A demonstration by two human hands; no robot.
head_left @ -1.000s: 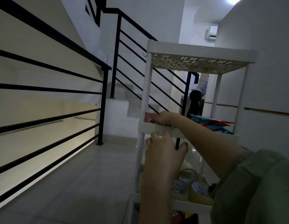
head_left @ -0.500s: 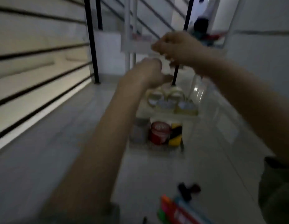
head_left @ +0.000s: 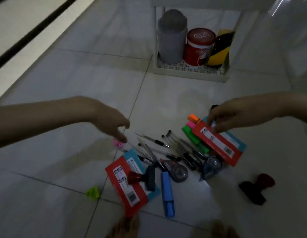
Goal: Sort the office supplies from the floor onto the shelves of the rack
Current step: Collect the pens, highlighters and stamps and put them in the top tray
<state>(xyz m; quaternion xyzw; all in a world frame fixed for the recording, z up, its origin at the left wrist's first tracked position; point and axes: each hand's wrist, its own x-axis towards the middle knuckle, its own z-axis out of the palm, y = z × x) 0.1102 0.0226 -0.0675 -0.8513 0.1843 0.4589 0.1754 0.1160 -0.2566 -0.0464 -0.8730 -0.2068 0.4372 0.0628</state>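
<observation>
Office supplies lie in a heap on the tiled floor: several pens [head_left: 154,148], neon highlighters [head_left: 194,131], two correction tape dispensers [head_left: 179,172], a blue highlighter [head_left: 168,193], and two red and blue packets. My right hand [head_left: 235,117] hovers over the far red packet [head_left: 218,145], fingertips at its top edge; contact is unclear. My left hand [head_left: 113,124] reaches down with fingers apart, just above a small pink eraser [head_left: 118,143]. The white rack's bottom shelf [head_left: 190,73] stands beyond the heap.
On the bottom shelf stand a grey canister [head_left: 171,36], a red tin [head_left: 198,47] and a yellow-black tape roll [head_left: 219,48]. A near red packet [head_left: 127,182] carries a red-handled stamp [head_left: 144,177]. Another stamp [head_left: 255,188] lies right; a green scrap [head_left: 92,193] lies left.
My view dropped from the rack's upper shelves to the floor. Both hands came away from the shelf and lowered over the heap of supplies.
</observation>
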